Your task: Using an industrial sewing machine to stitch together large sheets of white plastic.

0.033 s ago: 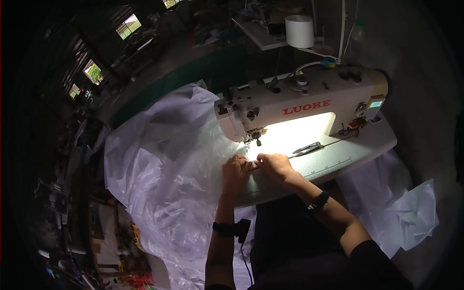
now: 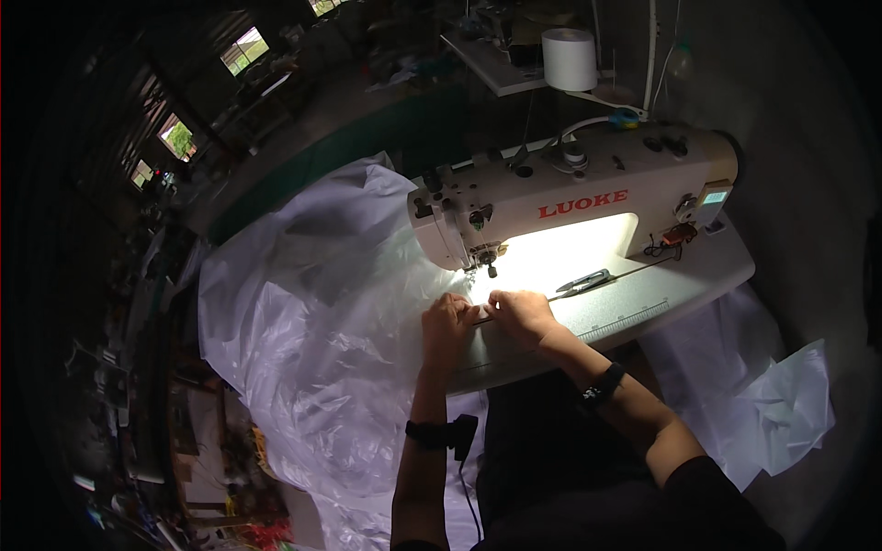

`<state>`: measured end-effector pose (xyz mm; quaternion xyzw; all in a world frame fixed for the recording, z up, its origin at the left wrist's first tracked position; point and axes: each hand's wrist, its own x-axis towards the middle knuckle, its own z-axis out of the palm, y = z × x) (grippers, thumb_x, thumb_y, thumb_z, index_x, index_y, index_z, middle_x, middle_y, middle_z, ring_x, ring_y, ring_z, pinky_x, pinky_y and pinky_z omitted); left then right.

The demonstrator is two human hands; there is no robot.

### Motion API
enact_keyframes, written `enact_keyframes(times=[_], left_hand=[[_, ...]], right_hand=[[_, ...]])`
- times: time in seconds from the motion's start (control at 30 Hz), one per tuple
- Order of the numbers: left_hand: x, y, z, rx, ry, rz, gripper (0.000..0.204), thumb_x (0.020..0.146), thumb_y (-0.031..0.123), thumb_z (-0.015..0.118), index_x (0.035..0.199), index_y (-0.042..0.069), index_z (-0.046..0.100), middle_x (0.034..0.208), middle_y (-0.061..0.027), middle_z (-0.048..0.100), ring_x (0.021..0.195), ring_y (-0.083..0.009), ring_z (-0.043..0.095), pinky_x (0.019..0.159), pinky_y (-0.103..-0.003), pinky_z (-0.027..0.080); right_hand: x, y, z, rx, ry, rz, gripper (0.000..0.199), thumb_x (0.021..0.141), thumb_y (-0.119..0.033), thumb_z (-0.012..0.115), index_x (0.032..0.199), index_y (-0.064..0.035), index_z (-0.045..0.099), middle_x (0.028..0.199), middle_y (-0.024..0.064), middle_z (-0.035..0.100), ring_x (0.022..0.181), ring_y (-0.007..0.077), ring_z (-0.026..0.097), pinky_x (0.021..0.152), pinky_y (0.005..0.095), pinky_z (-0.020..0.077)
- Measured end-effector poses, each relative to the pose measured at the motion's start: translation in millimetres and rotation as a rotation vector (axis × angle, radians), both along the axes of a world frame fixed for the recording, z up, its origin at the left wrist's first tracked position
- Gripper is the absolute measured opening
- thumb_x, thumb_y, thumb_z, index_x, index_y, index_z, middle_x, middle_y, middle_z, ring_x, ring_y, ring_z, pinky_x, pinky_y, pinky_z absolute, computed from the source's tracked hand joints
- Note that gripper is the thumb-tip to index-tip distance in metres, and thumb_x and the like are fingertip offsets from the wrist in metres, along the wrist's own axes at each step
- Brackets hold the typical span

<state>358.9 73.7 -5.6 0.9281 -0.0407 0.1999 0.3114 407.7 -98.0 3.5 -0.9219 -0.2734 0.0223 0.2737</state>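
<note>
Under the needle, both hands (image 2: pixel 487 317) pinch thin, crinkled translucent sheeting (image 2: pixel 312 331).

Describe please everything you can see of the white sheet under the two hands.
The white sheet looks thin, glossy and half-transparent, like plastic film or light fabric. It is large and heavily crumpled, spreading left from the sewing machine and hanging over the table edge. One edge lies flat near the needle, where the left hand and right hand press on it.
</note>
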Motion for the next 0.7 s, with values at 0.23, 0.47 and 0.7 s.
enact_keyframes(times=[0.23, 0.47, 0.7], left_hand=[[4, -15, 14, 0.079, 0.117, 0.200, 0.029, 0.072, 0.026, 0.078, 0.080, 0.004, 0.060, 0.077, -0.0108, 0.062, 0.073, -0.0309, 0.063, 0.067, -0.041, 0.049], [-7, -6, 3, 0.521, -0.125, 0.069, 0.011, 0.079, 0.018, 0.070, 0.082, 0.008, 0.066, 0.086, -0.0043, 0.065, 0.088, -0.0261, 0.062, 0.080, -0.039, 0.046], [-7, 0, -1, 0.347, -0.149, -0.033, 0.018, 0.084, 0.012, 0.060, 0.097, 0.008, 0.071, 0.103, -0.0039, 0.069, 0.092, -0.0246, 0.061, 0.082, -0.038, 0.046]], right_hand=[[-5, -3, -9, 0.055, -0.164, -0.057, 0.016, 0.089, -0.030, 0.057, 0.086, -0.0147, 0.061, 0.076, 0.0065, 0.066, 0.071, 0.0269, 0.068, 0.061, 0.0385, 0.0523], [-15, -16, -17, -0.078, -0.458, 0.056, 0.008, 0.084, -0.012, 0.054, 0.089, -0.0153, 0.060, 0.078, 0.0031, 0.061, 0.068, 0.0211, 0.067, 0.052, 0.0332, 0.0537], [-3, -10, -25, -0.137, -0.531, 0.107, 0.018, 0.090, -0.015, 0.052, 0.106, -0.0154, 0.059, 0.079, 0.0038, 0.060, 0.065, 0.0204, 0.067, 0.052, 0.0315, 0.0544]])
